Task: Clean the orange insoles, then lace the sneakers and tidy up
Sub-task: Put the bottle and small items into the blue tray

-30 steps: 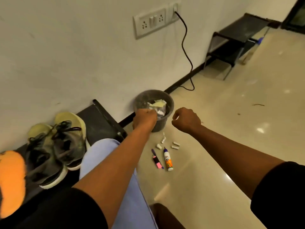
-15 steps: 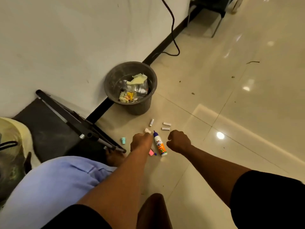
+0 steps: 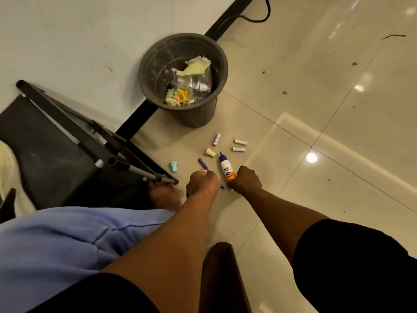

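Note:
My left hand (image 3: 202, 183) is down on the floor tiles, fingers curled round a pink and blue marker pen (image 3: 201, 162) whose ends stick out on either side of the fist. Beside it, my right hand (image 3: 246, 180) curls round the lower end of a white and orange glue bottle (image 3: 226, 167) lying on the floor. At the far left edge only the pale edge of a sneaker (image 3: 5, 163) shows on the black rack (image 3: 52, 141). No orange insole is in view.
A dark waste bin (image 3: 198, 116) with crumpled paper and wrappers stands against the wall. Small white tubes (image 3: 240, 142), a white cap (image 3: 210, 152) and a teal cap (image 3: 174, 166) lie on the tiles. My bare foot (image 3: 162, 195) rests by the rack's leg.
Both hands dropped from the bin's rim to the floor. The left closed on the marker pen, the right on the glue bottle. My view tilted down, losing the sneakers and insole.

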